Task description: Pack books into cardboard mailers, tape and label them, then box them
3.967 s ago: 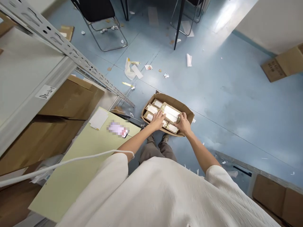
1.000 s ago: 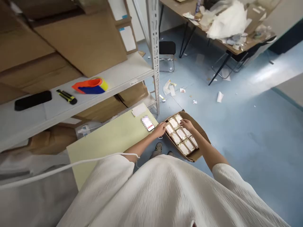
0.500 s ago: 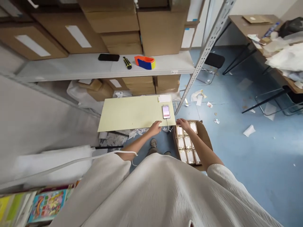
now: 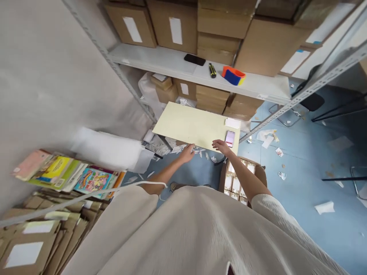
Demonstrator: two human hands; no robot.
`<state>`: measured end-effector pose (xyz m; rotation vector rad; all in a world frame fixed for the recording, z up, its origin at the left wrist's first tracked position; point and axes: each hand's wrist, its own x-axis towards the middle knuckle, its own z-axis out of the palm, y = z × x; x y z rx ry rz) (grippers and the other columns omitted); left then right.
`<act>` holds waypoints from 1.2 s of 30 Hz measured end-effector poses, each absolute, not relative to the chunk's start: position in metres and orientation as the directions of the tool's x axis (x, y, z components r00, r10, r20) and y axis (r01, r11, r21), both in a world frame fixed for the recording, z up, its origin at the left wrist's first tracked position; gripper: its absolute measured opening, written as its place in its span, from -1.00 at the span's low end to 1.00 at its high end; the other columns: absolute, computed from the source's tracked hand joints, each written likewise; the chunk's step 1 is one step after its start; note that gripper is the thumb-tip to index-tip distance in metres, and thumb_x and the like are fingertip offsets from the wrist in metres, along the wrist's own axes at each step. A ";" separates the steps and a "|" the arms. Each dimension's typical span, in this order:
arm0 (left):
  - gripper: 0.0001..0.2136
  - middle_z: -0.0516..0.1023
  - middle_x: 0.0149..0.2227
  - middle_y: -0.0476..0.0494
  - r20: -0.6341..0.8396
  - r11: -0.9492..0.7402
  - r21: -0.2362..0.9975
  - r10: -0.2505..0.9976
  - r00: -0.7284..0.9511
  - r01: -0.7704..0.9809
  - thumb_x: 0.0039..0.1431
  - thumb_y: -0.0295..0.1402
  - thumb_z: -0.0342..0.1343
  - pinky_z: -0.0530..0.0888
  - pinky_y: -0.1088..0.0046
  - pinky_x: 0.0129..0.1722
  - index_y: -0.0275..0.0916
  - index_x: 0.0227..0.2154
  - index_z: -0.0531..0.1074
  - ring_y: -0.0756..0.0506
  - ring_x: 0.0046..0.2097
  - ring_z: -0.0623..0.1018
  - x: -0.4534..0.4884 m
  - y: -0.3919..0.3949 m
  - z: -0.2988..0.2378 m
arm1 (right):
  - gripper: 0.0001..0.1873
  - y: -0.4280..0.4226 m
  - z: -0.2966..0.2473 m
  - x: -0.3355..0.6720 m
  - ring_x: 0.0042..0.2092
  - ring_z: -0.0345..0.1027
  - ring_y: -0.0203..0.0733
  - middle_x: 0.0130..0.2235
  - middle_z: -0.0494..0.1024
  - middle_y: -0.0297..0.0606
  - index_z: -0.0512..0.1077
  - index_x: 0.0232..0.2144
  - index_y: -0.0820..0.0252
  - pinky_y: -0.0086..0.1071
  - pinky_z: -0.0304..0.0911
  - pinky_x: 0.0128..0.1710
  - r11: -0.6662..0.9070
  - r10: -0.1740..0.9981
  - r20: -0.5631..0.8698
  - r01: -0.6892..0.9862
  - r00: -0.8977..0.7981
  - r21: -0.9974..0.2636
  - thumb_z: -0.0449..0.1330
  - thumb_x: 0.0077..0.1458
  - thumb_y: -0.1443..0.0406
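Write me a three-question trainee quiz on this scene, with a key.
1. Which of the person's hands is nearer the lit phone?
2. True or false: the open carton holds several white-labelled boxes.
3. Fill in: on the shelf, between the dark flat object and the orange-and-blue band, lies a ____.

Key: 1. The right hand. 2. True. 3. Yellow-and-black cutter.

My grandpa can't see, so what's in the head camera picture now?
A person's left hand and right hand are near a yellow table, the right nearest a phone on it. An open box of small boxes sits at right; beyond, a shelf holds cartons.
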<state>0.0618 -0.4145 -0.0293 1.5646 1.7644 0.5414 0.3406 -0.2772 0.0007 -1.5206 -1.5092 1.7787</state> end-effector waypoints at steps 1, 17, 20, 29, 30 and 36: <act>-0.45 0.45 0.50 -0.37 -0.222 0.192 0.715 0.974 -0.042 0.672 0.46 -0.33 0.10 0.37 0.01 0.57 -0.20 0.46 0.39 -0.35 0.55 0.41 0.047 -0.424 -0.030 | -0.63 -0.279 0.001 0.322 -0.07 0.65 -0.06 -0.07 0.76 -0.16 0.61 -0.14 0.06 -0.26 0.46 -0.06 -0.359 0.788 -0.486 0.359 -0.378 -0.862 0.49 0.10 0.03; -0.44 0.50 0.44 -0.39 -0.144 0.416 0.702 0.878 -0.457 0.579 0.39 -0.43 0.13 0.38 -0.06 0.56 -0.24 0.43 0.42 -0.37 0.47 0.50 -0.186 -0.605 -0.019 | -0.67 -0.367 -0.008 -0.013 -0.15 0.65 -0.08 -0.16 0.78 -0.20 0.61 -0.18 0.09 -0.29 0.50 -0.14 -0.122 0.588 -0.444 0.468 -0.676 -0.875 0.52 0.14 0.04; -0.45 0.47 0.45 -0.45 -0.152 0.480 0.705 0.821 -0.550 0.522 0.39 -0.44 0.14 0.36 -0.01 0.57 -0.32 0.42 0.43 -0.36 0.49 0.48 -0.211 -0.637 -0.024 | -0.65 -0.383 -0.012 -0.060 -0.14 0.67 -0.09 -0.16 0.79 -0.21 0.62 -0.14 0.08 -0.32 0.49 -0.16 -0.047 0.503 -0.458 0.506 -0.733 -0.861 0.50 0.17 0.02; -0.47 0.48 0.43 -0.39 -0.172 0.625 0.702 0.615 -0.770 0.342 0.39 -0.43 0.12 0.40 -0.04 0.54 -0.26 0.40 0.44 -0.34 0.47 0.48 -0.251 -0.708 -0.035 | -0.72 -0.416 -0.024 -0.172 -0.10 0.68 -0.08 -0.06 0.80 -0.13 0.64 -0.10 0.10 -0.35 0.46 -0.16 0.090 0.250 -0.499 0.533 -0.830 -0.841 0.44 0.22 0.11; -0.47 0.49 0.42 -0.39 -0.172 0.639 0.700 0.584 -0.793 0.319 0.38 -0.43 0.12 0.40 -0.03 0.54 -0.25 0.38 0.45 -0.34 0.47 0.48 -0.257 -0.713 -0.033 | -0.74 -0.417 -0.025 -0.186 -0.09 0.68 -0.08 -0.06 0.80 -0.12 0.64 -0.11 0.10 -0.34 0.47 -0.14 0.111 0.215 -0.504 0.534 -0.836 -0.838 0.43 0.22 0.13; -0.50 0.48 0.43 -0.38 -0.131 0.692 0.690 0.406 -0.904 0.211 0.39 -0.41 0.13 0.39 -0.04 0.55 -0.23 0.36 0.48 -0.36 0.49 0.45 -0.286 -0.732 -0.019 | -0.79 -0.425 -0.023 -0.277 -0.12 0.67 -0.09 -0.09 0.78 -0.15 0.61 -0.16 0.09 -0.29 0.48 -0.10 0.234 0.050 -0.494 0.491 -0.868 -0.839 0.41 0.19 0.16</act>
